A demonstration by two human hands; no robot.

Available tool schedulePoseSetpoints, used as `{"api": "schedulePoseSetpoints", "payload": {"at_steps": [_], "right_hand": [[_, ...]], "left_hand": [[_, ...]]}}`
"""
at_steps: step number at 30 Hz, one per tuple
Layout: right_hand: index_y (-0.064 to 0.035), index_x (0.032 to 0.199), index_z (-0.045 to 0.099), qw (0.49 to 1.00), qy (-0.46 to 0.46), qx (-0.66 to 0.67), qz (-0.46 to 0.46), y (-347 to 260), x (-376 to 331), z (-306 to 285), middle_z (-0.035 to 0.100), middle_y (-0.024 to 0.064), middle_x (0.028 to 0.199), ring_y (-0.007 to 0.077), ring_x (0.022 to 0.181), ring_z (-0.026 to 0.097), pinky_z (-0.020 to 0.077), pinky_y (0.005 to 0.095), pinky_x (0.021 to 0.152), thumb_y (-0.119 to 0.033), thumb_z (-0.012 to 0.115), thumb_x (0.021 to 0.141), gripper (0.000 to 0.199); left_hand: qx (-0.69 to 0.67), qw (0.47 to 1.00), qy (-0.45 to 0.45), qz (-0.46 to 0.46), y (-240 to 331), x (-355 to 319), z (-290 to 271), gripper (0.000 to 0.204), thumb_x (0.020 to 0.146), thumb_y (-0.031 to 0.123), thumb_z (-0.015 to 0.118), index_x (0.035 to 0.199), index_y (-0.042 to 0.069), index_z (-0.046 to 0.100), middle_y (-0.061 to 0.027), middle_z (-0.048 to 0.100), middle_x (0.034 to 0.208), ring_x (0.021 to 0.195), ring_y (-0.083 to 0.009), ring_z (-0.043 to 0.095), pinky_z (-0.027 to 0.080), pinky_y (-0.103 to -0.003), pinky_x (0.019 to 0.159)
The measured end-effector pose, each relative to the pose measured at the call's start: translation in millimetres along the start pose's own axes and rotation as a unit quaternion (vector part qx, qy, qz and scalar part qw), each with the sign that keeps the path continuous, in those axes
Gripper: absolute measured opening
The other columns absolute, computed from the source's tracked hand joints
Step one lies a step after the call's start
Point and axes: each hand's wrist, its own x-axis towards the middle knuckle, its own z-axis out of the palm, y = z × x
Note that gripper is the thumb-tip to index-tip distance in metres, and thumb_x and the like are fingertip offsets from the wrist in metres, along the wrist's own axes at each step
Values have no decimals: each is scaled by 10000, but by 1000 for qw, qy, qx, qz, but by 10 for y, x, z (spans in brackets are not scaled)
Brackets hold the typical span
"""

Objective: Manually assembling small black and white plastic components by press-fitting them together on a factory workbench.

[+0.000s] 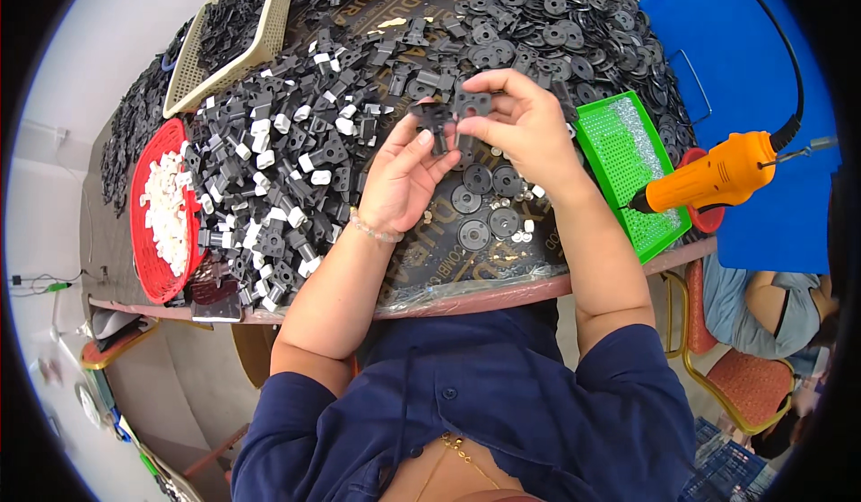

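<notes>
Over the middle of the table, my left hand (404, 165) grips a black plastic bracket (434, 116) between thumb and fingers. Close beside it, my right hand (522, 125) pinches a flat black plastic plate with holes (472, 103). The two parts are near each other; whether they touch I cannot tell. Below my hands lie several black round discs (477, 179) and small white and metal pieces (527, 226). To the left of my left hand spreads a heap of black parts with white ends (278, 188).
A red basket (141, 224) of white pieces stands at left, a beige basket (269, 44) of black parts behind it. At right are a green tray (619, 170) of small metal pieces and a hanging orange power screwdriver (717, 174). Black discs (556, 31) pile up at the back.
</notes>
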Motion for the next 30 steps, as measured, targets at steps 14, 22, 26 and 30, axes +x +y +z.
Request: {"api": "schedulePoseSetpoints", "payload": {"at_steps": [14, 22, 26, 30], "right_hand": [[-61, 1103, 709, 985, -28, -123, -117, 159, 34, 99, 623, 65, 1218, 176, 1170, 542, 400, 317, 959, -137, 834, 733, 398], [-46, 1082, 704, 928, 51, -317, -190, 170, 165, -182, 658, 92, 1180, 260, 1170, 574, 414, 375, 1032, -136, 682, 887, 216], [-108, 1149, 697, 789, 161, -571, -162, 355, 366, -462, 627, 101, 1115, 303, 1066, 553, 441, 415, 946, -243, 750, 834, 347], [-115, 1086, 727, 768, 108, -617, -136, 456, 430, -444, 617, 93, 1062, 302, 1013, 559, 452, 400, 917, -225, 810, 755, 358]], "left_hand": [[-102, 991, -79, -40, -44, -65, -46, 313, 965, 141, 630, 1271, 133, 565, -107, 649, 1209, 1079, -256, 663, 574, -396, 939], [192, 980, -2, 56, -113, -73, 82, 347, 976, 3, 560, 1313, -41, 487, -144, 626, 1206, 1040, -218, 670, 557, -343, 924], [197, 977, 30, 72, -163, -35, 8, 363, 969, 11, 575, 1311, -55, 473, -156, 635, 1178, 998, -219, 682, 562, -324, 880], [172, 984, 44, 33, -119, -33, -23, 399, 952, 38, 610, 1318, -42, 473, -130, 669, 1082, 951, -202, 689, 556, -288, 796]]}}
